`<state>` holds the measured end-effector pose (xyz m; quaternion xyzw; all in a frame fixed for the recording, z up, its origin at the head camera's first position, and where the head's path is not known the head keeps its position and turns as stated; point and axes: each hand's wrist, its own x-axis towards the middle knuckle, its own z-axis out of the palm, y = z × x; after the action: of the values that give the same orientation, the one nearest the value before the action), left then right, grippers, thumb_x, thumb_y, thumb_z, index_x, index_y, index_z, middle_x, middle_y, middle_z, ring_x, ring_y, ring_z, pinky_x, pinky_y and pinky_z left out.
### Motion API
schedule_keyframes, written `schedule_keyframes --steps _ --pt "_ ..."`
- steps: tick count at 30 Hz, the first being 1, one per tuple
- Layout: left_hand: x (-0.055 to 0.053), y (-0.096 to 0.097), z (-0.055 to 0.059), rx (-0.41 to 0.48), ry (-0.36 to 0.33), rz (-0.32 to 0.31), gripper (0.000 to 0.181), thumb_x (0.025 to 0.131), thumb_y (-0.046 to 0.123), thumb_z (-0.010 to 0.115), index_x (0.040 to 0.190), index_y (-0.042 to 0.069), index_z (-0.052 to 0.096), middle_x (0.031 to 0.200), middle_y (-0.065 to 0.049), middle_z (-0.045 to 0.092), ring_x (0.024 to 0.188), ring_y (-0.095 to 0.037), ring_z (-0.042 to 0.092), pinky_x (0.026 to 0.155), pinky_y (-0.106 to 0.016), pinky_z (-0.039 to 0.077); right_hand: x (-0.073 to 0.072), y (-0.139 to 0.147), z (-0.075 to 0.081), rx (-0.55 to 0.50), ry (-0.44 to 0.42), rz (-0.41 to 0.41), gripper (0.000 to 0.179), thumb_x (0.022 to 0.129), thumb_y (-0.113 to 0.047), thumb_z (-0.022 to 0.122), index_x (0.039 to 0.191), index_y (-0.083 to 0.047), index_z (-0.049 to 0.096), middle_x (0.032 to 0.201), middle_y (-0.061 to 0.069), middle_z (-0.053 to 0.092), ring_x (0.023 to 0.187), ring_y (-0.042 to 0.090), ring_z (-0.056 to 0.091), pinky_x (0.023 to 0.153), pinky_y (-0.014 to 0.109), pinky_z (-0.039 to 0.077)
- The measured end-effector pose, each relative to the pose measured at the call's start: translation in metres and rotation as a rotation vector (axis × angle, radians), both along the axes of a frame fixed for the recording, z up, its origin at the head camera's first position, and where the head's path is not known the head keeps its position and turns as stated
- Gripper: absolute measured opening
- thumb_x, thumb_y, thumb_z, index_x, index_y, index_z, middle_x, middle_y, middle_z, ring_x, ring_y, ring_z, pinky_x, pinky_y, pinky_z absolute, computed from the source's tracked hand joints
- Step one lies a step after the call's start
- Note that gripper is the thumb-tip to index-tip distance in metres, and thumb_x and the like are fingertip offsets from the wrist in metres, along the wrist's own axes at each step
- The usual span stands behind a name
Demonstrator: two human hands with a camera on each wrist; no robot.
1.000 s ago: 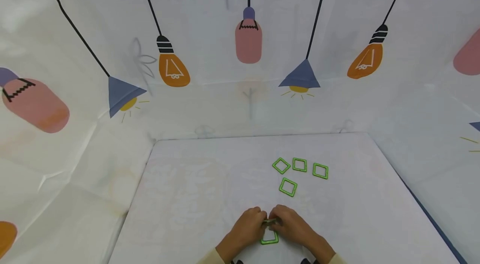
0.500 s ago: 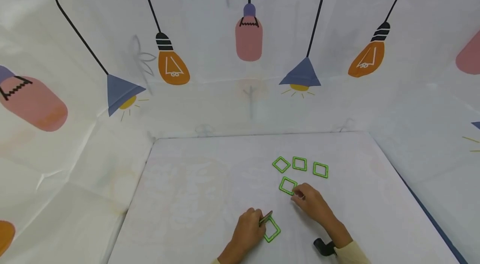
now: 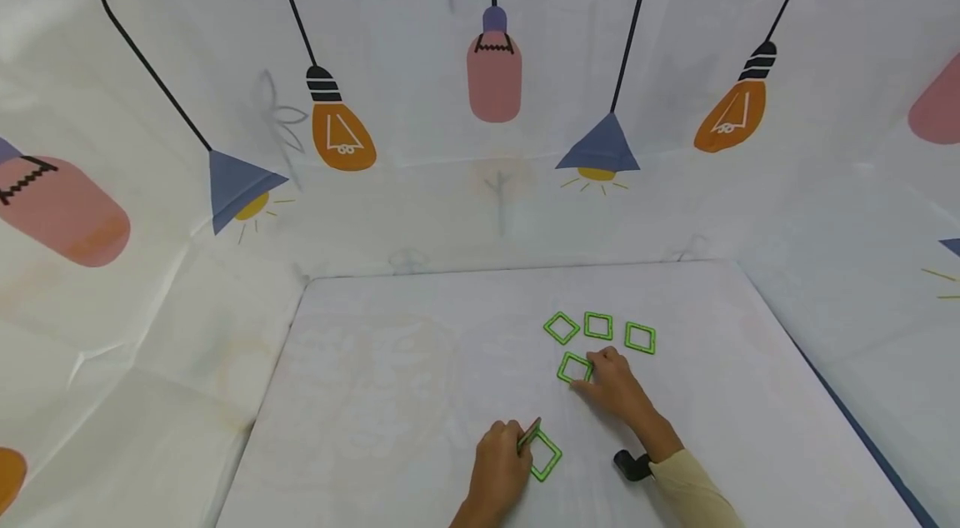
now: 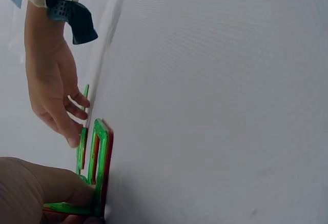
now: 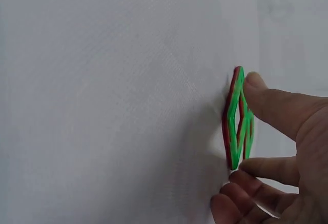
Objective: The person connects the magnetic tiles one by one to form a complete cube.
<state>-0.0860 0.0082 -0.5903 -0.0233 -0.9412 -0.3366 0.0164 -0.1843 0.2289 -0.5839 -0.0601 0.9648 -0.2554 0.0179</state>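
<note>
My left hand (image 3: 497, 465) pinches a thin green square frame (image 3: 529, 435), which stands up from the table. Its edge meets a second green square frame (image 3: 551, 468) lying flat. In the left wrist view the flat frame (image 4: 106, 157) is green on top and red beneath. My right hand (image 3: 617, 382) spans another flat green frame (image 3: 563, 366) farther out. The right wrist view puts the thumb at one end of that frame (image 5: 232, 116) and the forefinger by the other; whether both touch it I cannot tell.
Three more green square frames lie in a loose row beyond the right hand, a tilted one (image 3: 552, 320), a middle one (image 3: 598, 314) and a right one (image 3: 641, 325). White sheets with printed lamps (image 3: 495, 78) rise behind the white table (image 3: 390, 395).
My right hand has left the two near frames and moved outward to the single frame. The left hand keeps its hold, and the frames by it have turned slightly.
</note>
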Motion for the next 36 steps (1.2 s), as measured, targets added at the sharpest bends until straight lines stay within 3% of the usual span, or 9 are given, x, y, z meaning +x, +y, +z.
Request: schedule_keyframes --steps 9,15,21,30,36 --pt "0.001 0.001 0.001 0.03 -0.008 0.027 0.014 0.077 0.0 0.078 0.076 0.008 0.067 0.068 0.006 0.052 0.06 -0.002 0.043 0.051 -0.018 0.037 -0.005 -0.006 -0.001 -0.049 -0.031 -0.022 0.055 0.078 -0.022 0.086 0.117 0.005 0.06 0.105 0.012 0.056 0.088 0.021 0.048 0.074 0.036 0.046" --pt "0.0 0.002 0.0 0.031 -0.001 0.041 0.013 0.078 0.001 0.078 0.077 0.009 0.067 0.067 0.007 0.051 0.06 -0.001 0.041 0.05 -0.017 0.036 -0.005 -0.009 -0.004 -0.162 -0.081 -0.033 0.044 0.08 -0.011 0.083 0.112 -0.004 0.053 0.083 0.002 0.058 0.072 0.014 0.05 0.064 0.028 0.043" --pt "0.002 0.003 -0.001 0.034 0.017 0.042 0.015 0.077 0.001 0.078 0.076 0.009 0.066 0.067 0.007 0.05 0.06 -0.001 0.04 0.051 -0.017 0.036 -0.001 -0.012 -0.008 -0.156 -0.003 0.002 0.014 0.081 -0.006 0.08 0.083 -0.011 0.067 0.076 -0.005 0.061 0.069 0.008 0.051 0.06 0.022 0.044" --pt "0.003 0.001 -0.002 0.041 0.025 0.045 0.016 0.077 0.001 0.077 0.075 0.01 0.065 0.066 0.006 0.05 0.06 -0.001 0.04 0.051 -0.018 0.035 0.004 -0.015 -0.008 -0.138 0.048 -0.02 0.01 0.081 -0.008 0.081 0.081 -0.013 0.072 0.077 -0.004 0.061 0.069 0.007 0.05 0.06 0.023 0.043" --pt "0.002 0.001 -0.003 0.044 0.026 0.047 0.016 0.077 0.001 0.077 0.074 0.01 0.065 0.065 0.009 0.048 0.059 0.0 0.039 0.05 -0.016 0.034 0.016 -0.017 -0.004 -0.121 0.061 -0.066 0.01 0.081 -0.008 0.08 0.082 -0.011 0.071 0.076 -0.003 0.061 0.068 0.009 0.048 0.06 0.024 0.042"
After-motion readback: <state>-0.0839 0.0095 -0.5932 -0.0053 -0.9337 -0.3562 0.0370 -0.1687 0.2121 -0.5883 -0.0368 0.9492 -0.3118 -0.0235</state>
